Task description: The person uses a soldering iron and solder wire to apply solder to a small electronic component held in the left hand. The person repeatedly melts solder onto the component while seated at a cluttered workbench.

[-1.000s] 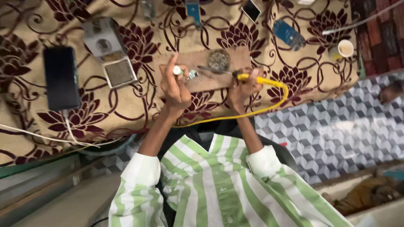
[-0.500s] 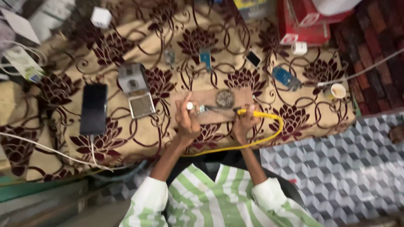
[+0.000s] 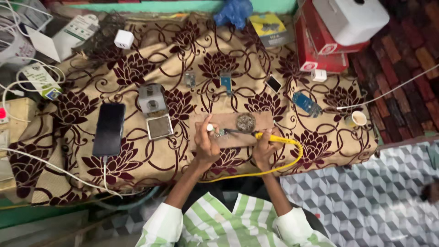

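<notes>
Two hands worked on a wooden board (image 3: 231, 132) lying on the floral-clothed counter (image 3: 137, 68). Left hand (image 3: 206, 145) kept its grip pinched on a small white part (image 3: 210, 127), and right hand (image 3: 264, 148) had its grip closed around a yellow-handled soldering iron (image 3: 263, 135), tip beside that part, near a wire-wool tip cleaner (image 3: 245, 122).

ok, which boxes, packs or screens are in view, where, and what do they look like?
Phone: left on cloth, dark screen, cabled.
Small phone: upper middle, dark, tilted.
Red boxes: top right, stacked.
Yellow pack: top middle, flat.
White packs: top left, with green.
</notes>
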